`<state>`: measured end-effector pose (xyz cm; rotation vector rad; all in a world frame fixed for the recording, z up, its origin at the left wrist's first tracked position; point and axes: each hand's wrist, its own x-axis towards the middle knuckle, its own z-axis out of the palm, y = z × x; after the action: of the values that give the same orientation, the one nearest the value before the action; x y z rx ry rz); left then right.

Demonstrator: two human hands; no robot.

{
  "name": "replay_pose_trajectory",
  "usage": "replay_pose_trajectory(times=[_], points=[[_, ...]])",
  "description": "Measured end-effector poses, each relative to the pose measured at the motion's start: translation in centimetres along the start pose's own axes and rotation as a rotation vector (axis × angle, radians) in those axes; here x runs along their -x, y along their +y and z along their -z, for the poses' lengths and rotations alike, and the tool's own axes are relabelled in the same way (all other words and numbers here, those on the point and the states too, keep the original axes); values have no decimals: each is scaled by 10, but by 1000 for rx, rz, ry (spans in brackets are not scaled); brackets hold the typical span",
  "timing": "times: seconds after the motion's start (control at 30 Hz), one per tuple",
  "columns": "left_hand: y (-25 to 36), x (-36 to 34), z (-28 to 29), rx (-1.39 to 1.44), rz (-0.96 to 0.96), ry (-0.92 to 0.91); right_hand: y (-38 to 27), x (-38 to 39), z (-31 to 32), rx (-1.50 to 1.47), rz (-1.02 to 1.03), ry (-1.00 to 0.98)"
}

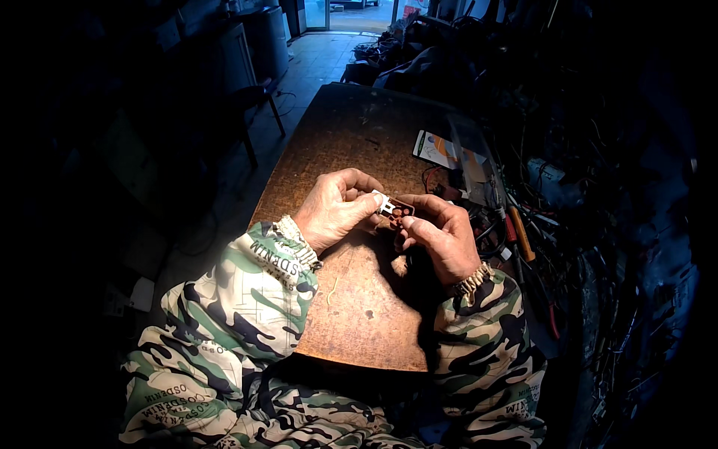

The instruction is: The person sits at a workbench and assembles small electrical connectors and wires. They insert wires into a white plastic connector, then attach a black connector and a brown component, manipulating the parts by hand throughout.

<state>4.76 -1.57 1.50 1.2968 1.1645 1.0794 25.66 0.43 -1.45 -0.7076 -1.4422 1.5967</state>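
Observation:
Above the middle of a worn brown table, both hands grip one small part between them. It is a reddish-brown piece point(402, 212) with round details, and a white bracket-like piece point(385, 202) sits at its left end. My left hand point(336, 208) pinches the white end between thumb and fingers. At the other end, my right hand point(445, 232) has its thumb on the brown piece and its fingers behind and below it. The exact kind of part is too small to make out, and its underside is hidden by the fingers.
The wooden table point(351, 329) has a curved near edge, with a thin yellowish strip point(333, 290) on it. On the right lie a white-and-orange booklet point(437, 150), a screwdriver with an orange handle point(522, 236) and tangled wires. A dark chair point(250, 112) stands beyond the left edge.

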Motion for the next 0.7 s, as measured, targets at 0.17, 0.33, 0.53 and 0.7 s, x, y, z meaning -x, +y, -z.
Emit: replay_pose_trajectory(times=[0.17,0.33,0.53,0.7], points=[[-4,-1,-2,-2,-12,-19,5,-2,-2,67,4,11],[-9,-1,-8,151,9,-54,7,1,1,67,2,31],[-2,7,-4,258,82,-137,2,0,-9,-39,29,40],[-11,2,-7,252,30,-118,8,1,-3,-48,54,54]])
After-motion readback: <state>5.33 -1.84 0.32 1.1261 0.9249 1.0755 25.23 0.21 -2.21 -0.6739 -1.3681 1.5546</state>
